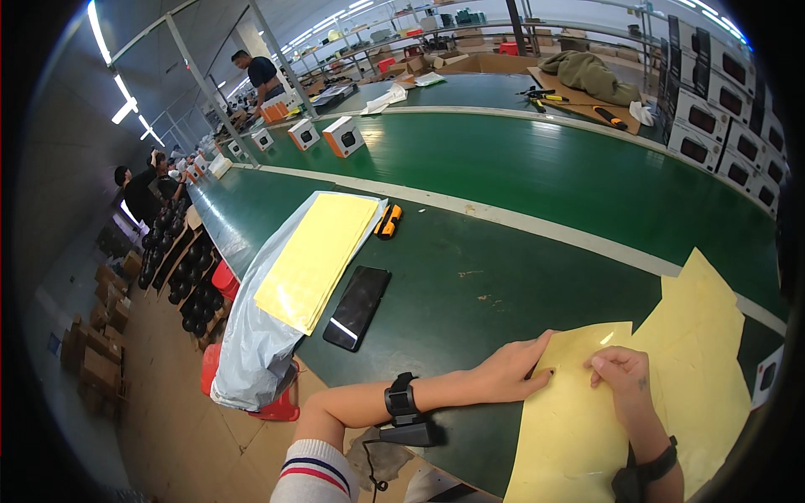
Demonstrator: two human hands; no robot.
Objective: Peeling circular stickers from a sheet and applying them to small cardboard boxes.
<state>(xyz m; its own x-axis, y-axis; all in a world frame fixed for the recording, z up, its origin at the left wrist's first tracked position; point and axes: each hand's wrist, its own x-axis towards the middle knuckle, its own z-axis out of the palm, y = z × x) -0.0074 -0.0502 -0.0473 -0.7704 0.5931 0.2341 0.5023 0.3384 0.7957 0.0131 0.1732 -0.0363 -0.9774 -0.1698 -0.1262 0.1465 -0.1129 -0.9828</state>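
Observation:
At the table's near right, my left hand (513,369) grips the left edge of a yellow sheet (570,436), its thumb on top and its other fingers partly hidden by the sheet. My right hand (622,375) hovers over or touches the same sheet, fingers curled in a pinch; whatever they hold, if anything, is too small to make out. A small shiny patch (609,338) shows near the sheet's upper edge. To the right lies another yellow sheet (696,360) with an uneven outline, overlapping the conveyor's pale edge.
Left on the green table (453,293) are a stack of yellow sheets (323,256) on a grey plastic bag (251,352), a black phone (357,308) and an orange-black tool (389,221). Beyond runs a green conveyor (470,159) carrying small boxes (344,137). Stacked boxes (725,109) stand right.

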